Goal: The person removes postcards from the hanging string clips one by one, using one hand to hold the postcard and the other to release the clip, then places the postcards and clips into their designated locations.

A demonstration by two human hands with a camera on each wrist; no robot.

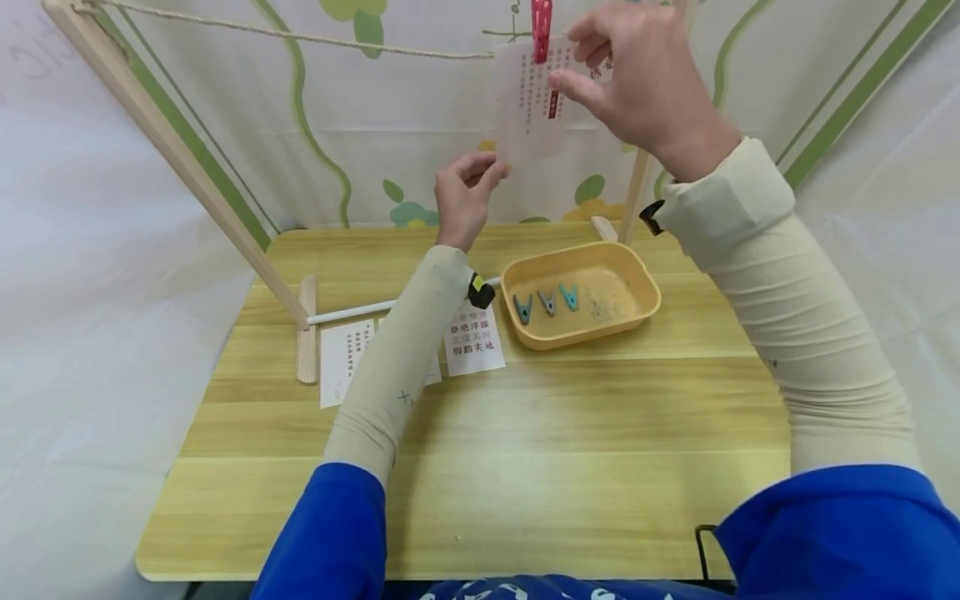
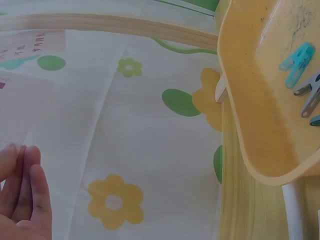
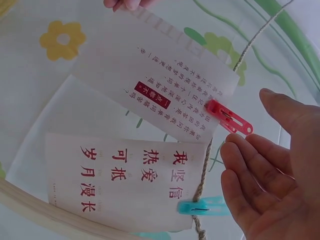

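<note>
A white card (image 1: pixel 517 100) printed with small red characters hangs from the rope (image 1: pixel 300 35), with a red clothespin (image 3: pixel 230 117) clipped at its top edge. My left hand (image 1: pixel 467 196) pinches a lower corner of this card between thumb and fingers. Beside the red clothespin, my right hand (image 3: pixel 275 175) is spread with relaxed fingers and nothing in its grasp; in the head view it overlaps the card's right side. A second card (image 3: pixel 120 175) with larger red characters hangs alongside, under a turquoise clothespin (image 3: pixel 210 207) on the same rope.
On the wooden table (image 1: pixel 540 467) stands a yellow basin (image 1: pixel 592 332) with 3 clothespins (image 1: pixel 569 297) inside. Several printed cards (image 1: pixel 474 346) lie left of it, near a white rod (image 1: pixel 352 312). Wooden posts (image 1: pixel 180 167) rise at both sides, before a patterned curtain (image 1: pixel 420 108).
</note>
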